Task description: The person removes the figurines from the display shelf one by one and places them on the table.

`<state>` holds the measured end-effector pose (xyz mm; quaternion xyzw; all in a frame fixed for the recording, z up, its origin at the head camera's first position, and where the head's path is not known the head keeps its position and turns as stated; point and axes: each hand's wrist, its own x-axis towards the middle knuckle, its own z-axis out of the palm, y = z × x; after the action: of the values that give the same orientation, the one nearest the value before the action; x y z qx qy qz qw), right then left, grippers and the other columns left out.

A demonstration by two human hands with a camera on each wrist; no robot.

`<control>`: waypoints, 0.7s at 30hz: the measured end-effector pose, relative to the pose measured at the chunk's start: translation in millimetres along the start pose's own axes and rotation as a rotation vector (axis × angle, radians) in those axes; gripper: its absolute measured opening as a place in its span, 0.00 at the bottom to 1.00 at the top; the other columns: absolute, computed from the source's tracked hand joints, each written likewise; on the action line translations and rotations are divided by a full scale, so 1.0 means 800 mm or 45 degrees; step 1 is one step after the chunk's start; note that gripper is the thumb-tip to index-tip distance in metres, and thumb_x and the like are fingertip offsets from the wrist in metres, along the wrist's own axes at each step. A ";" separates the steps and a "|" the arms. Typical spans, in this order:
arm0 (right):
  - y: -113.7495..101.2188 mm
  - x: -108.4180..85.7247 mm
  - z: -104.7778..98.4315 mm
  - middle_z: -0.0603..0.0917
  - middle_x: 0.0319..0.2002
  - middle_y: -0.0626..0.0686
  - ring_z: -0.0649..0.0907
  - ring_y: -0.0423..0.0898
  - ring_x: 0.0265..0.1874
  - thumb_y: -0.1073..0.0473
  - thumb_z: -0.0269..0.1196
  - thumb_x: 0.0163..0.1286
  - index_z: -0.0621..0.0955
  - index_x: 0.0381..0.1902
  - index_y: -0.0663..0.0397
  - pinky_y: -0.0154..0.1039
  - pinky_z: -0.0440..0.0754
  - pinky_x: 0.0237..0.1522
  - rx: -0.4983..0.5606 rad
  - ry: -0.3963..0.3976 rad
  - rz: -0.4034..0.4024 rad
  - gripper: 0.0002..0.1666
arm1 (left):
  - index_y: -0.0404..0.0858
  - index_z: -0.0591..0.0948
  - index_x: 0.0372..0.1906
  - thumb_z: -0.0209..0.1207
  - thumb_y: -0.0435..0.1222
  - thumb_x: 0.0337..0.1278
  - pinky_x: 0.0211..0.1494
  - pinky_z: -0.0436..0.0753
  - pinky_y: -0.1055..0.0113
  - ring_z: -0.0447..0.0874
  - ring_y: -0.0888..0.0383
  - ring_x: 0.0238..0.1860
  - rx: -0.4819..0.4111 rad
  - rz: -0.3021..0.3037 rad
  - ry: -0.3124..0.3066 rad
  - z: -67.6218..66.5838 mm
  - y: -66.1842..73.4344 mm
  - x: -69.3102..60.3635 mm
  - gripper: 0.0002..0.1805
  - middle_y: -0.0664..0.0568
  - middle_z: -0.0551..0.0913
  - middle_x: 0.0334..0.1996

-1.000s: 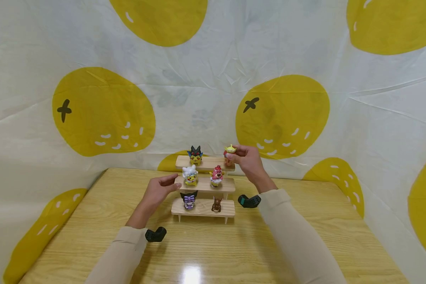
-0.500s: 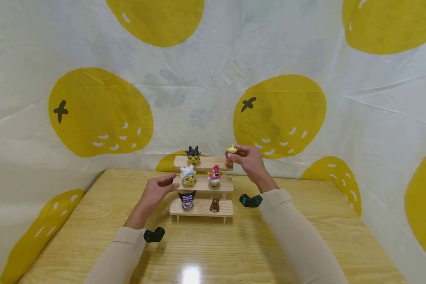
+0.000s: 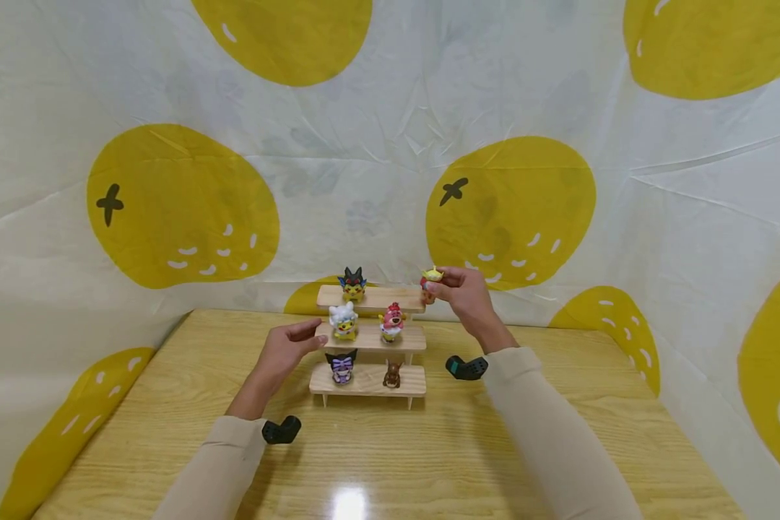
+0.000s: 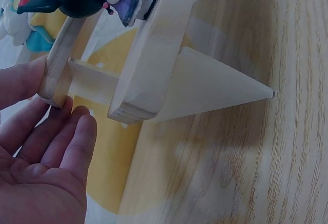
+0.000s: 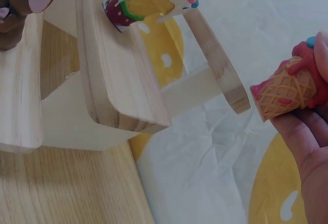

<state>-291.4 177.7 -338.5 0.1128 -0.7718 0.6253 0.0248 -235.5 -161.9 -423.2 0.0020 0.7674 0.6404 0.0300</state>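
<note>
A three-tier wooden display stand (image 3: 369, 339) holds small figurines. My left hand (image 3: 284, 355) grips the left end of its middle shelf (image 4: 57, 75), thumb and fingertips at the edge. My right hand (image 3: 471, 302) holds a figurine with a yellow top (image 3: 432, 275); its base is an ice-cream cone (image 5: 287, 93) with red drips. That cone hangs just off the right end of the top shelf (image 5: 218, 60), apart from it. The fingers partly cover the figurine.
A black-eared yellow figurine (image 3: 353, 284) stands on the top shelf. White-hatted (image 3: 344, 322) and pink (image 3: 392, 323) figurines share the middle one. Below are a purple-and-black figurine (image 3: 341, 367) and a brown one (image 3: 392, 374). A lemon-print cloth (image 3: 364, 180) hangs behind the table (image 3: 377, 462).
My right hand has moved right with the cone figurine, from over the top shelf's end to beyond it. The left hand stays at the middle shelf. The head view has shifted slightly.
</note>
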 end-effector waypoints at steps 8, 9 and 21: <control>0.003 -0.001 -0.008 0.84 0.59 0.72 0.87 0.30 0.40 0.66 0.64 0.76 0.78 0.67 0.70 0.25 0.87 0.51 -0.030 0.004 -0.007 0.25 | 0.35 0.73 0.75 0.65 0.38 0.71 0.80 0.72 0.46 0.65 0.41 0.79 -0.005 -0.001 -0.014 0.000 0.000 0.000 0.31 0.38 0.71 0.76; 0.004 -0.002 -0.008 0.84 0.59 0.72 0.87 0.30 0.40 0.66 0.64 0.76 0.78 0.67 0.71 0.25 0.87 0.51 -0.035 0.005 -0.006 0.25 | 0.35 0.73 0.75 0.65 0.37 0.71 0.80 0.72 0.46 0.65 0.41 0.79 -0.007 -0.001 -0.013 0.000 0.000 0.000 0.31 0.38 0.71 0.76; 0.010 -0.003 -0.022 0.84 0.60 0.71 0.87 0.35 0.44 0.64 0.65 0.76 0.77 0.69 0.68 0.28 0.88 0.54 -0.093 0.027 0.031 0.27 | 0.36 0.73 0.75 0.66 0.38 0.71 0.78 0.74 0.47 0.67 0.42 0.78 -0.014 0.002 -0.009 -0.001 0.000 -0.001 0.31 0.38 0.72 0.75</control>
<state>-292.9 196.3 -343.0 0.0960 -0.7951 0.5982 0.0294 -234.5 -162.4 -423.0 0.0045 0.7638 0.6447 0.0321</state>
